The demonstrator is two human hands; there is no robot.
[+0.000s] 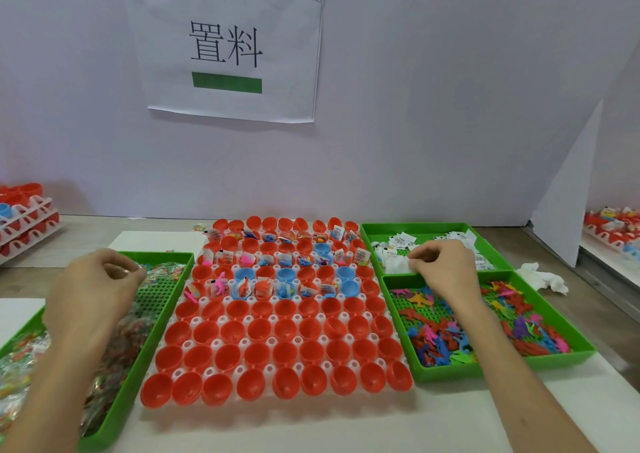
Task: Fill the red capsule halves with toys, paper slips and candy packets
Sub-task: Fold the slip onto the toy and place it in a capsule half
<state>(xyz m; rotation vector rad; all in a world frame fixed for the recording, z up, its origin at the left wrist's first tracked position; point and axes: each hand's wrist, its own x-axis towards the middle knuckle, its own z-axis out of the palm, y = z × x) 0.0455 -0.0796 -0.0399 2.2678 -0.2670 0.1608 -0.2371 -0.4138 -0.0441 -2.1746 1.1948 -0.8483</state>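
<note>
A white holder tray [221,340] in the middle carries rows of red capsule halves [287,352], with a few blue ones [286,274]. Halves in the far rows hold small toys and paper slips; the near rows are bare. My left hand [93,293] hovers over the green tray of candy packets [157,310] at the left, its fingers pinching a clear packet [140,272]. My right hand [446,272] reaches into the far right green tray [491,241] and pinches a white paper slip [398,265]. The near right green tray [502,362] holds small plastic toys [436,341].
Stacked trays of red capsule halves [24,217] stand at the far left, more [613,227] at the far right. A crumpled white tissue [547,277] lies right of the trays. A partition wall with a paper sign [225,47] closes the back.
</note>
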